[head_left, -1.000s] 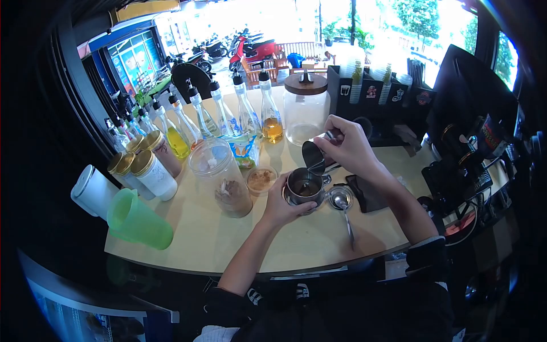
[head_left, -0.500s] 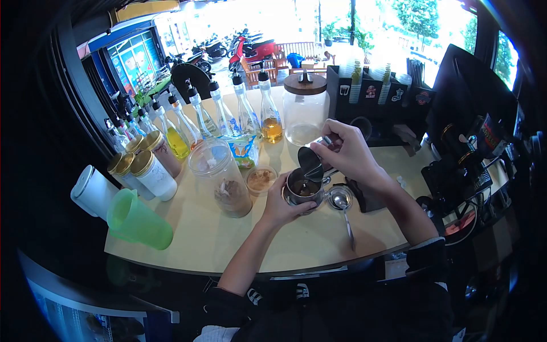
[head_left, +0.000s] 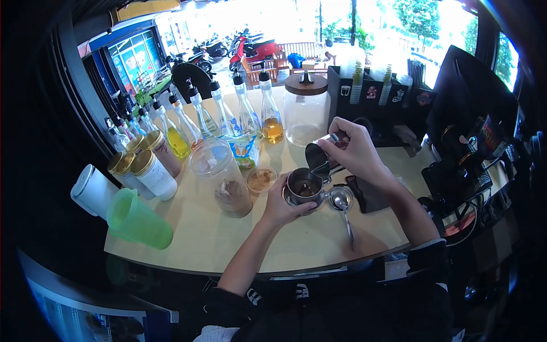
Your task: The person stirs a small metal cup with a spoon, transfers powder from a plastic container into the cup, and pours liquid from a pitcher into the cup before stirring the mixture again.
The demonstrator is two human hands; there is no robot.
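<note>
My left hand [head_left: 282, 206] is wrapped around the side of a steel cup [head_left: 307, 206] with dark liquid inside, its handle facing right. My right hand [head_left: 356, 149] grips the handle of a small metal cup [head_left: 317, 161], which tilts with its mouth over the steel cup's rim. Just right of the steel cup, a metal spoon [head_left: 348, 227] rests with its bowl on a small round dish [head_left: 333, 204]. Left of the cup sits an open tub of brown powder [head_left: 263, 180]. A tall clear jar [head_left: 232, 196] of brown powder stands beside that.
A green plastic jug [head_left: 142, 222] and several gold-lidded jars [head_left: 154, 176] line the left side. Pump bottles [head_left: 272, 114] run along the back, with a wooden-lidded glass jar [head_left: 306, 114]. A dark cloth [head_left: 370, 196] lies right, before a black cup holder [head_left: 370, 94].
My right hand has shifted slightly right with the small metal cup, now showing more of the steel cup's opening. My left hand stays in place around the steel cup.
</note>
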